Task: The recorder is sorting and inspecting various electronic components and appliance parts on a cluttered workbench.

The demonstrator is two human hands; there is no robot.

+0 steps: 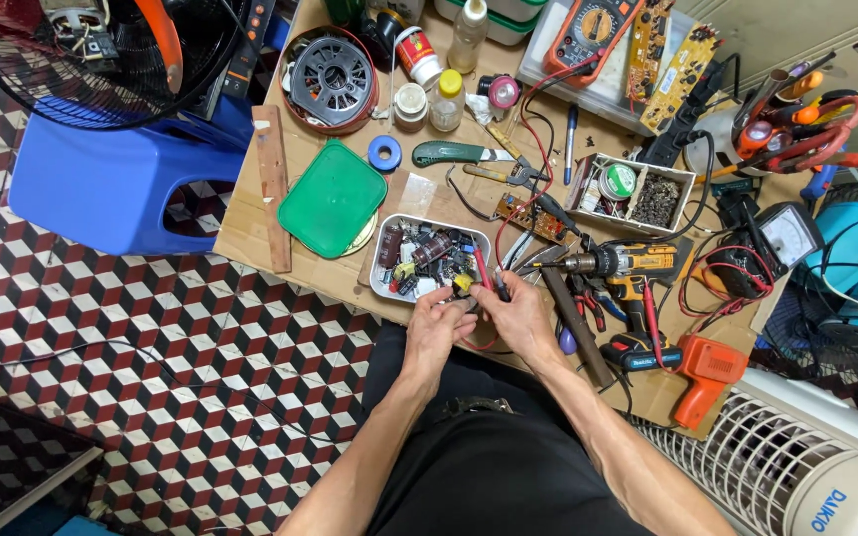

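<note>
Here, a slim red probe with a dark tip (482, 271) is pinched by the right hand (516, 316), tip pointing away up the desk (250, 233); a small yellow-capped component (463, 285) is clamped in the left hand (439, 323).

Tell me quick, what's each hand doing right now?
Left hand: closed on a small component, beside the white tray.
Right hand: closed on the red and black probes.

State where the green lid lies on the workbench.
In the head view the green lid lies left of centre on the workbench, between the wooden strip and the tray of capacitors.
</note>
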